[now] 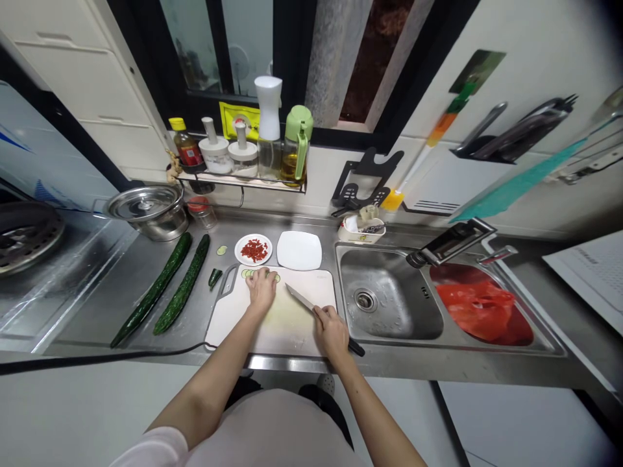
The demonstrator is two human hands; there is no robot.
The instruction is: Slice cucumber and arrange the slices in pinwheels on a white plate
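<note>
A white cutting board (292, 318) lies on the steel counter. Near its top left is a row of pale green cucumber slices (246, 274), with my left hand (263, 286) on top of them. The fingers of that hand are bent down around the slices and partly hide them. My right hand (331, 329) grips a kitchen knife (300, 298) by its black handle, the blade angled up and left over the board. Just behind the board stand a white plate of chopped red pieces (254, 250) and a bare white plate (299, 250).
Two long cucumbers (182, 285) lie left of the board, near a cut cucumber end (215, 278) and a loose slice (221, 250). On the right is a sink (389, 292); a red bag (481, 308) lies in the second basin. Bottles fill a wall rack (243, 179).
</note>
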